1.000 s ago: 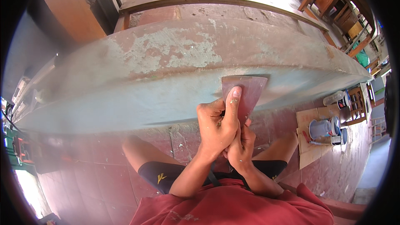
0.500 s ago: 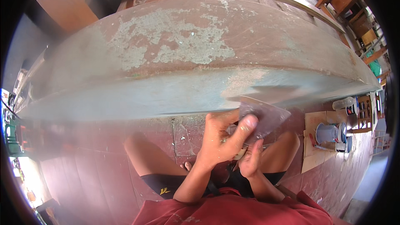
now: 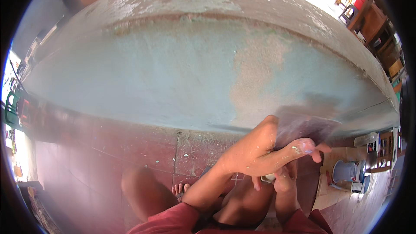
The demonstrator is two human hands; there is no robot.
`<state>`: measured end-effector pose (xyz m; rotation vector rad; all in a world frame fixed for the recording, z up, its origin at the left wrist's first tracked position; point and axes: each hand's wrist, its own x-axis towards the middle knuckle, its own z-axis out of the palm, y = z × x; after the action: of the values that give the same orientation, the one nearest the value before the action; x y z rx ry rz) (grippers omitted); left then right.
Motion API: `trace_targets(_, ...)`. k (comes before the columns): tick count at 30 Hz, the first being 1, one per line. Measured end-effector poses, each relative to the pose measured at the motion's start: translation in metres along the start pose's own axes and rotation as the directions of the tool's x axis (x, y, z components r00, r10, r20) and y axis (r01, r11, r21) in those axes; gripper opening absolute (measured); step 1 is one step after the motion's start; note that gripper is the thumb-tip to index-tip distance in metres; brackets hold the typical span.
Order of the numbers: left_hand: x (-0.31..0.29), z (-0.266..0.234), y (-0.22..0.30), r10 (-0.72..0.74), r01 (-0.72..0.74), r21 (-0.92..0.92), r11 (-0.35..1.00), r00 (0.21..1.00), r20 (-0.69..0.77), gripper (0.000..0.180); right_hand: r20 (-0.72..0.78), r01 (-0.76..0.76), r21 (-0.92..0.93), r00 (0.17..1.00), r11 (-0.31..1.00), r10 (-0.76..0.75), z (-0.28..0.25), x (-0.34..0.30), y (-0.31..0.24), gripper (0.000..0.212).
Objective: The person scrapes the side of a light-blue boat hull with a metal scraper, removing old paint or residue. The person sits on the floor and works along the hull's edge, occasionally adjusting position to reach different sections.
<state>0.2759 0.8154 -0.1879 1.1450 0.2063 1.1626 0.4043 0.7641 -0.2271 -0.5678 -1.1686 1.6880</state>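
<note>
A wide-bladed scraper [image 3: 308,126] is held low against the pale blue front face of a painted concrete ledge [image 3: 173,73], its metal blade smeared by motion. My left hand [image 3: 260,147] is closed around it, thumb stretched along the blade side and flecked with paint chips. Just below, my right hand [image 3: 287,179] is closed at the pale handle end [image 3: 268,177], its fingers partly hidden behind the left hand. Whether the blade touches the face cannot be made out. A bare, sandy patch [image 3: 255,73] shows above the blade where paint is gone.
The red tiled floor [image 3: 86,156] below carries scattered paint chips. At the right, a bucket [image 3: 344,171] and cans stand on flattened cardboard [image 3: 323,190], beside a clear plastic bottle [image 3: 366,139]. Wooden furniture [image 3: 372,21] stands at far right. My bare knees are close to the ledge.
Both hands and the scraper have shifted right and slightly down in the picture. The view has tilted, so more of the ledge's blue front face shows and less of its top.
</note>
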Motion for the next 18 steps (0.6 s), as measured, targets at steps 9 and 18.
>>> trace_targets(9,-0.01,0.012,0.033,0.086,-0.012,0.22,0.975,0.941,-0.328,0.03,0.03,-0.069,-0.087,0.997,0.994,0.072,0.018,0.002,-0.018,0.043)
trace_targets(18,-0.037,0.0,0.025,0.26,-0.138,0.296,0.945,0.867,-0.425,0.034,-0.222,-0.141,-0.258,0.972,0.956,0.084,0.059,0.0,-0.007,0.029)
